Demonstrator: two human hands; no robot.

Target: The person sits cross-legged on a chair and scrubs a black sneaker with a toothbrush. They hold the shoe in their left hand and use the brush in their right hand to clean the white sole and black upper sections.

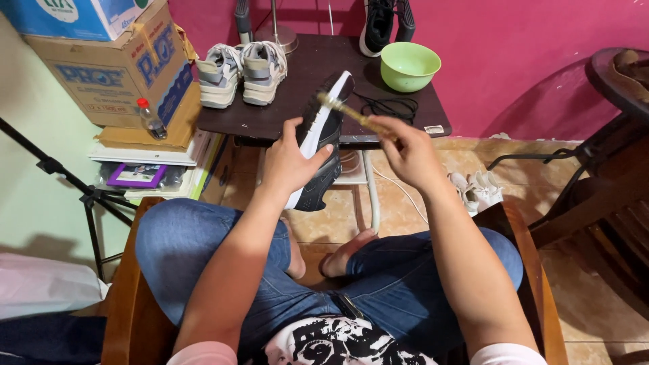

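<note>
I log: left hand (289,161) grasping black sneaker (323,138), sole outward, before the dark table (284,108); right hand (410,152) clenched on a wooden brush (355,115), bristles touching the sole.

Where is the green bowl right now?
The green bowl sits on the dark table at its right rear, beside black laces and just beyond the brush in the right hand.
</note>
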